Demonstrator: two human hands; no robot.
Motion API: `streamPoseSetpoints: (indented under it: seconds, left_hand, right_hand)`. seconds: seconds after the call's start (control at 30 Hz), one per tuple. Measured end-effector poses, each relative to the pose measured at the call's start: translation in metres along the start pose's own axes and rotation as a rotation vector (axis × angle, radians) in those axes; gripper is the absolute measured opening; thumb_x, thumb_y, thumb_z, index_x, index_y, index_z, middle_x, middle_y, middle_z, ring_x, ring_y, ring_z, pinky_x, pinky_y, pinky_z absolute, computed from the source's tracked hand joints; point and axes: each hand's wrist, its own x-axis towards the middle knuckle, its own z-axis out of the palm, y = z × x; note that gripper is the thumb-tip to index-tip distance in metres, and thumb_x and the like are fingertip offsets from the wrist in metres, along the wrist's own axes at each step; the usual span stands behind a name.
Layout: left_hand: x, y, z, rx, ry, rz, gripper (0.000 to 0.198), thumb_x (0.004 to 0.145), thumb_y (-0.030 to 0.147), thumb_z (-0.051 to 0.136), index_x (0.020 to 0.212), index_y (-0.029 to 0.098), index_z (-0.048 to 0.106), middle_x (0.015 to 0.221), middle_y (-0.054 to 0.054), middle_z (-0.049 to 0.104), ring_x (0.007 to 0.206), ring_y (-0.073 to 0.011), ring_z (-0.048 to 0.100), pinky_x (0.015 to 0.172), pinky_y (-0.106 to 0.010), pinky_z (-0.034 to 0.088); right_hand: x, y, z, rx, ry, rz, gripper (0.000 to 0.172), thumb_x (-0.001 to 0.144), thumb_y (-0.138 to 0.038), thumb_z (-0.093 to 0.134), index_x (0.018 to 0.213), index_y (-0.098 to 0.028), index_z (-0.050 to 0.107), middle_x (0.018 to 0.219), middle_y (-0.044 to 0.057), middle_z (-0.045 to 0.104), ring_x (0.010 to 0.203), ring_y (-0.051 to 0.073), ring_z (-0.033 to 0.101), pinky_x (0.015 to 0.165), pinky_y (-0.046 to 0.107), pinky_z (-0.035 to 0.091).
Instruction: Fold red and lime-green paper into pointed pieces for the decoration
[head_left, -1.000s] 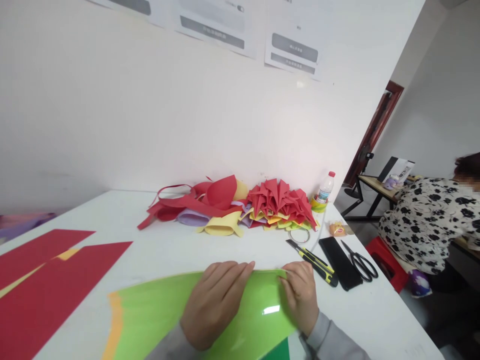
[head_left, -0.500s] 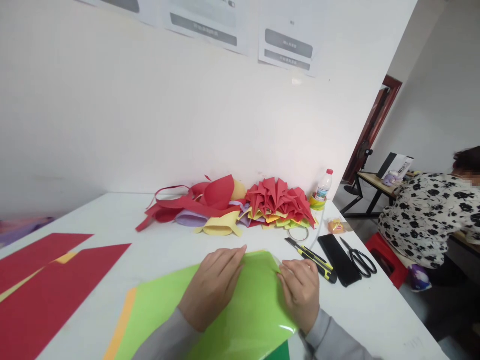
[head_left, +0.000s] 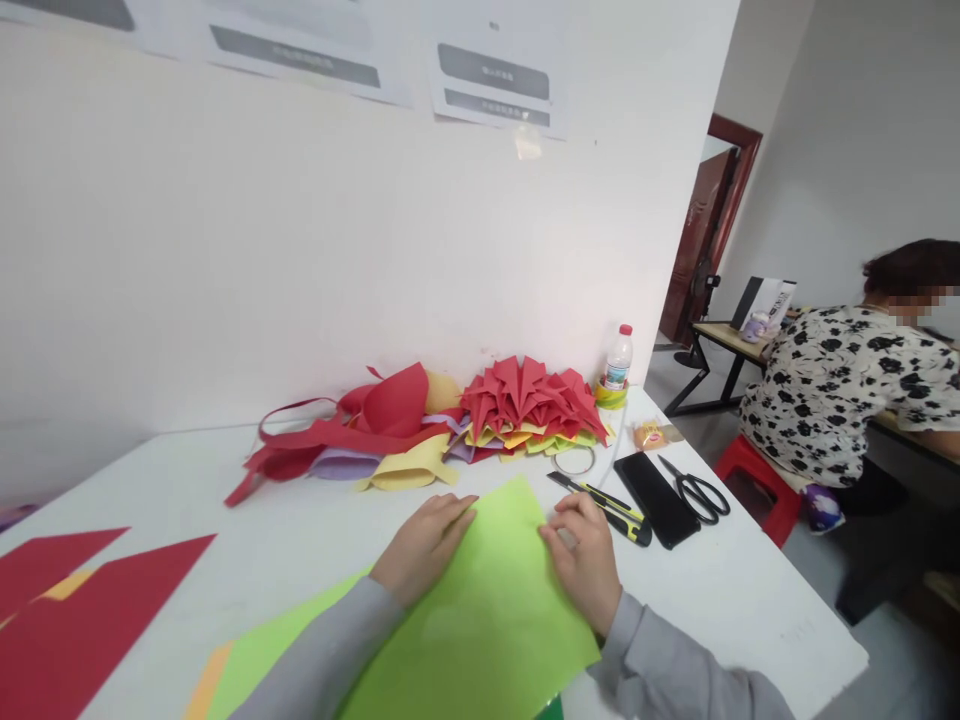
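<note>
A light green paper sheet (head_left: pixel 487 610) lies flat on the white table (head_left: pixel 300 520) right in front of me. My left hand (head_left: pixel 424 543) rests on its left edge with fingers stretched flat and together. On the sheet's right edge lies my right hand (head_left: pixel 583 560), fingers curled and pressing down on the paper near its far corner. Both grey sleeves reach in from the bottom.
Red sheets (head_left: pixel 82 620) lie at the left. A heap of folded coloured paper (head_left: pixel 450 420) sits by the wall with a bottle (head_left: pixel 618 362). A tape ring (head_left: pixel 575 460), utility knife (head_left: pixel 604 503), black case (head_left: pixel 655 485) and scissors (head_left: pixel 694 490) lie right. Another person (head_left: pixel 847 380) sits beyond.
The green sheet, curled up under my hands a second ago, now lies flat with its far corner pushed forward. The view has swung to the right.
</note>
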Motion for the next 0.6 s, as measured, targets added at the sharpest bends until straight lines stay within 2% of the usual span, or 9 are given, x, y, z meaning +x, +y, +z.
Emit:
streamPoseSetpoints:
  seconds: [0.07,0.13,0.23,0.33,0.43,0.53,0.6]
  left_hand:
    - [0.000,-0.002,0.002,-0.030,-0.037,-0.051,0.042,0.095,0.041,0.035,0.096,0.017,0.069,0.078,-0.005,0.070,0.076,-0.0195,0.067,0.069,-0.030,0.055]
    - [-0.001,-0.004,0.004,-0.051,-0.066,-0.108,0.044,0.094,0.043,0.034,0.096,0.018,0.069,0.081,-0.006,0.071,0.079,-0.0202,0.067,0.072,-0.031,0.055]
    - [-0.006,-0.010,0.003,-0.067,-0.101,-0.197,0.045,0.091,0.047,0.035,0.092,0.019,0.071,0.083,-0.006,0.071,0.081,-0.0213,0.067,0.074,-0.032,0.054]
    - [-0.014,-0.018,-0.008,-0.070,-0.128,-0.272,0.047,0.087,0.051,0.036,0.088,0.021,0.072,0.082,-0.005,0.071,0.079,-0.0215,0.067,0.075,-0.031,0.053]
    - [-0.023,-0.024,-0.023,-0.072,-0.143,-0.317,0.049,0.086,0.054,0.035,0.087,0.022,0.072,0.082,-0.004,0.070,0.080,-0.0217,0.066,0.078,-0.031,0.051]
    - [-0.031,-0.028,-0.032,-0.078,-0.147,-0.339,0.050,0.085,0.056,0.036,0.087,0.021,0.072,0.085,-0.005,0.070,0.084,-0.0223,0.065,0.080,-0.031,0.051]
    - [-0.035,-0.031,-0.034,-0.082,-0.142,-0.347,0.052,0.083,0.059,0.036,0.087,0.021,0.072,0.086,-0.005,0.071,0.085,-0.0229,0.065,0.081,-0.031,0.051]
  right_hand:
    - [0.009,0.007,-0.008,0.224,-0.021,0.221,0.015,0.077,-0.028,0.067,0.065,-0.020,0.063,0.086,0.006,0.059,0.085,0.021,0.058,0.080,0.036,0.046]
    - [0.021,0.017,-0.021,0.280,-0.045,0.297,0.022,0.073,-0.037,0.070,0.062,-0.019,0.063,0.077,0.005,0.062,0.077,0.020,0.059,0.074,0.035,0.048]
    - [0.040,0.034,-0.046,0.341,-0.100,0.435,0.034,0.073,-0.049,0.068,0.065,-0.017,0.062,0.063,0.003,0.063,0.055,0.015,0.057,0.055,0.029,0.047]
    - [0.053,0.046,-0.064,0.376,-0.134,0.555,0.045,0.069,-0.060,0.066,0.067,-0.016,0.060,0.066,0.005,0.065,0.049,0.012,0.056,0.047,0.025,0.044]
    - [0.051,0.048,-0.061,0.388,-0.202,0.626,0.045,0.067,-0.060,0.067,0.072,-0.016,0.060,0.071,0.005,0.067,0.052,0.012,0.058,0.044,0.021,0.041]
    - [0.039,0.040,-0.043,0.383,-0.296,0.656,0.040,0.059,-0.049,0.077,0.078,-0.016,0.064,0.065,0.001,0.064,0.053,0.011,0.055,0.044,0.020,0.038]
    - [0.031,0.034,-0.033,0.385,-0.361,0.662,0.037,0.050,-0.043,0.082,0.064,-0.015,0.062,0.054,-0.002,0.058,0.048,0.010,0.050,0.044,0.020,0.035]
